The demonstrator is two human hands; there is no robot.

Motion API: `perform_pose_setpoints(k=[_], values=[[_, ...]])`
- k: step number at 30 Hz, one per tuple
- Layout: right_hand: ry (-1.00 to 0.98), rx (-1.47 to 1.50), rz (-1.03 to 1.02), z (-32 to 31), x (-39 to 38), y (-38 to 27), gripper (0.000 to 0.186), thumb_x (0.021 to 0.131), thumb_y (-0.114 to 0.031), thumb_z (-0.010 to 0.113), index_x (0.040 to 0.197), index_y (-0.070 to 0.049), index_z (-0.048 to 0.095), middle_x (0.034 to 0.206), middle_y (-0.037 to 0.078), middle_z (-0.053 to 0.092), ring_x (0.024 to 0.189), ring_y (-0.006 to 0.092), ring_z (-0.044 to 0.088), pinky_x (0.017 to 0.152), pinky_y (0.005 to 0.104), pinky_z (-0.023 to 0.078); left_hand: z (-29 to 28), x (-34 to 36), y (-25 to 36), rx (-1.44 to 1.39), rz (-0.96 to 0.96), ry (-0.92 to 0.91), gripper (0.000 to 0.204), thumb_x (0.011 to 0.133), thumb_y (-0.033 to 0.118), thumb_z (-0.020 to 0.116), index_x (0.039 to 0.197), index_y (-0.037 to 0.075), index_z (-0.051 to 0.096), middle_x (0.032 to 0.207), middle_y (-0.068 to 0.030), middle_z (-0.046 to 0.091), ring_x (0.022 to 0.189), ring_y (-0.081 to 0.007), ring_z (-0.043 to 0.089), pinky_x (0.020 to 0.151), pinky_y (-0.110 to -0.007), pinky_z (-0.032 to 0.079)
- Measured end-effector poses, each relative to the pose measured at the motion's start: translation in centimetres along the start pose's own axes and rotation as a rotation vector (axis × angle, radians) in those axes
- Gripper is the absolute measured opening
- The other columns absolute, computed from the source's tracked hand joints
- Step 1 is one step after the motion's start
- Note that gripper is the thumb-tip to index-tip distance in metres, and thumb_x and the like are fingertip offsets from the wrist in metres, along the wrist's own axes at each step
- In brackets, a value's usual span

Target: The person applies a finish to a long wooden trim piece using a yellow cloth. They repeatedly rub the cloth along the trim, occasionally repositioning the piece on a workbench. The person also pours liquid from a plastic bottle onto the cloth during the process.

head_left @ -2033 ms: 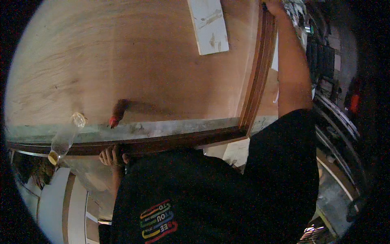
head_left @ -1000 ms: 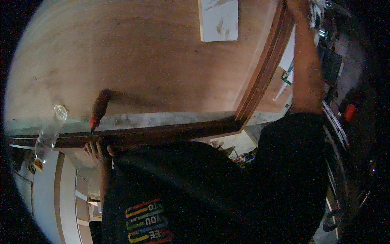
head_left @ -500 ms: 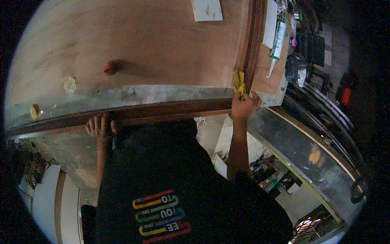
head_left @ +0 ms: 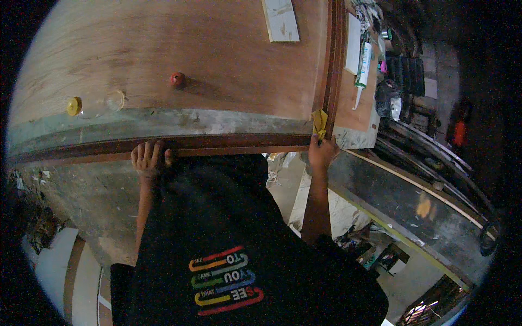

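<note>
My left hand (head_left: 150,158) has its fingers curled over the dark wooden rail (head_left: 228,142) along the bench's near edge. My right hand (head_left: 322,152) grips a crumpled yellow piece of material (head_left: 319,121), perhaps cloth, at the corner where this rail meets the upright one (head_left: 334,65). Inside the frame lies a broad plywood panel (head_left: 234,65) with a greyish strip along its lower side. On it are a white board offcut (head_left: 280,20), a small red object (head_left: 177,80) and a clear plastic bottle with a yellow cap (head_left: 74,106).
Right of the frame are a white sealant tube (head_left: 364,64), a white strip (head_left: 351,43), a dark plastic bag (head_left: 387,100) and long metal lengths (head_left: 424,152). A grey ledge (head_left: 391,201) runs along the lower right. Pale boards (head_left: 57,266) stand at the lower left.
My right hand has come down from the far end of the upright rail to the near corner, bringing the yellow material into view. My left hand stays on the rail as the view shifts.
</note>
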State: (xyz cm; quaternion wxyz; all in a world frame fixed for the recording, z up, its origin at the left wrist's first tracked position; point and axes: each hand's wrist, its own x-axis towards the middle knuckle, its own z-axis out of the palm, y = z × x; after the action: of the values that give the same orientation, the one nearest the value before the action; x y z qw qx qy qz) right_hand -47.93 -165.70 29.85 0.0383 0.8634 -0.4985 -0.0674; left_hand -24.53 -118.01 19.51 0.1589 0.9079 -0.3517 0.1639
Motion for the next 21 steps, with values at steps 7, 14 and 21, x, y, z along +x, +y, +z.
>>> perform_pose_setpoints(k=[7, 14, 21], values=[[0.055, -0.055, 0.045, -2.0, 0.6, -0.6, 0.056, 0.091, -0.051, 0.066, 0.110, 0.001, 0.077, 0.143, 0.034, 0.055, 0.132, 0.0485, 0.049, 0.112, 0.0588, 0.036, 0.7, 0.2, -0.1, 0.053, 0.074, 0.247, 0.032, 0.089, 0.043, 0.067, 0.102, 0.014, 0.074, 0.100, -0.0109, 0.070, 0.092, -0.0335, 0.065, 0.082, -0.049, 0.049], [0.153, 0.009, 0.019, -0.3, 4.8, -1.5, 0.054, 0.088, -0.049, 0.073, 0.106, 0.002, 0.076, 0.143, 0.029, 0.057, 0.133, 0.0509, 0.046, 0.113, 0.0586, 0.037, -0.6, 0.9, 0.7, 0.077, 0.040, 0.130, 0.034, 0.087, 0.044, 0.069, 0.102, 0.014, 0.074, 0.099, -0.0098, 0.069, 0.094, -0.0339, 0.064, 0.083, -0.050, 0.048], [0.225, 0.199, -0.084, 1.6, 12.2, -3.0, 0.056, 0.083, -0.049, 0.078, 0.110, 0.001, 0.074, 0.107, 0.024, 0.074, 0.092, 0.0420, 0.071, 0.085, 0.0492, 0.057, 0.9, 0.1, 0.6, 0.064, 0.121, 0.267, 0.054, 0.080, 0.054, 0.078, 0.119, 0.018, 0.068, 0.129, -0.0107, 0.063, 0.119, -0.0381, 0.056, 0.100, -0.062, 0.041]])
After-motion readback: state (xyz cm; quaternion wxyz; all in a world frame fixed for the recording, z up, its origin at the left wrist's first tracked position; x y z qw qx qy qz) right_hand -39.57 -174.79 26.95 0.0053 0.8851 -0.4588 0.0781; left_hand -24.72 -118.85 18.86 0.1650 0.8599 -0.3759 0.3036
